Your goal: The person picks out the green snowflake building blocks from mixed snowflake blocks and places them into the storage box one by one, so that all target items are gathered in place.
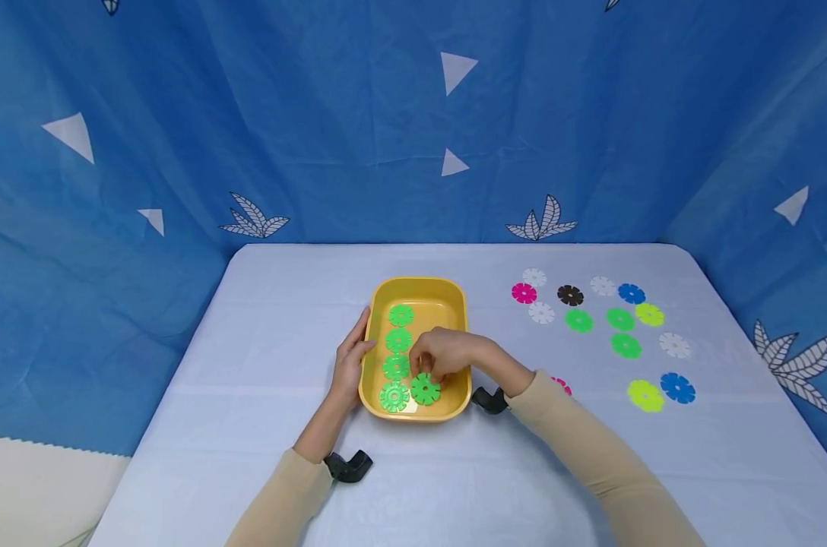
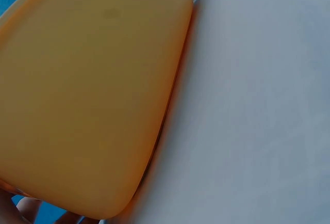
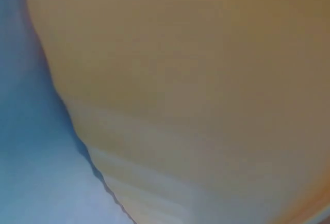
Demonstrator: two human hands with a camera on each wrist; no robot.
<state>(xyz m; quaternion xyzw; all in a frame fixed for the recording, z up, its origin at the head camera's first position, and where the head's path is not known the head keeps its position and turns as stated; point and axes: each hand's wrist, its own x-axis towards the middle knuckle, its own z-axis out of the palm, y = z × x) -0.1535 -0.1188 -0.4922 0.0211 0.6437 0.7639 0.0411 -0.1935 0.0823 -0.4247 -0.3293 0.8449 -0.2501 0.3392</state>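
A yellow plastic tray [image 1: 419, 287] stands on the table. My left hand [image 1: 348, 365] grips its left side, thumb at the rim; the left wrist view shows the tray's outer wall [image 2: 93, 95] close up, with fingertips below it. My right hand [image 1: 444, 353] reaches down inside the tray with bent fingers and pinches a notched green snowflake disc [image 1: 425, 390] near the front. Left of it, several more green snowflake discs [image 1: 398, 340] lie in a column along the tray's left side. Yellowish surface, blurred, fills most of the right wrist view.
On the right of the white-covered table [image 1: 277, 304] lie scattered snowflake discs: pink [image 1: 524, 293], brown [image 1: 570, 295], white [image 1: 674, 345], blue [image 1: 677, 387], yellow [image 1: 645, 396] and green [image 1: 625, 346]. Another pink disc [image 1: 562, 385] is partly hidden by the right sleeve. A blue curtain [image 1: 359, 114] hangs behind.
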